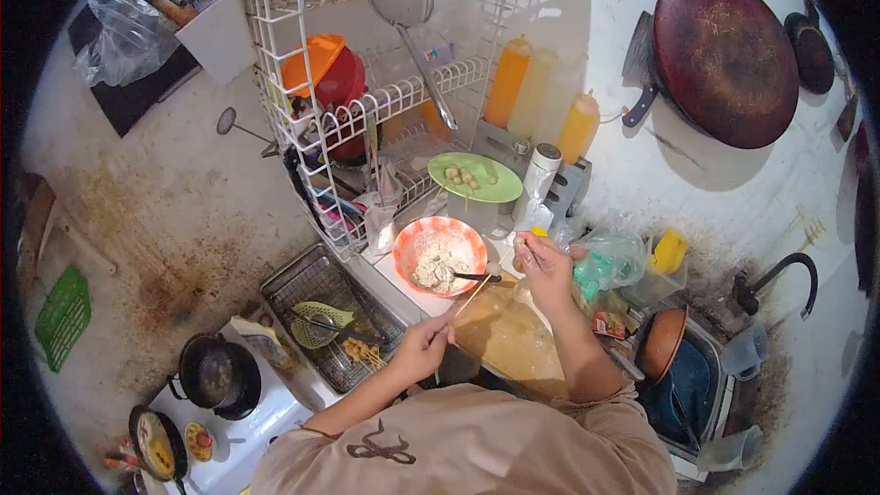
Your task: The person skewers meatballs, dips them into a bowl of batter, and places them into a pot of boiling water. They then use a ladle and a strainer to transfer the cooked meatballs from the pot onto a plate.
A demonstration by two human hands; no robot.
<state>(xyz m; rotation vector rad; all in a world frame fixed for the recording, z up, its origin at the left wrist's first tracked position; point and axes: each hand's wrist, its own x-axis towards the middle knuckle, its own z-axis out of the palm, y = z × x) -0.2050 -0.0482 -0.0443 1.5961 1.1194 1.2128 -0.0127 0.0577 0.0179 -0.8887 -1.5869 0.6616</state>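
My left hand [423,346] is closed around the lower end of a thin wooden skewer [472,298], which slants up to the right. A pale round ball [493,269] sits at the skewer's tip. To the right of that tip, my right hand [543,266] is raised with its fingers pinched together; what is between them is too small to name. Left of the skewer tip stands an orange-and-white bowl [401,252] with a whitish, lumpy mixture [436,266] and a black-handled spoon [472,277]. Behind it, a green plate [502,185] carries several pale balls [463,174].
A wooden board [513,339] lies under my hands. At left are a wire-basket tray [289,280] with a green strainer [316,325] and a stove with a black pot [218,374]. A white dish rack [307,128] rises behind. The sink [720,348] is at right.
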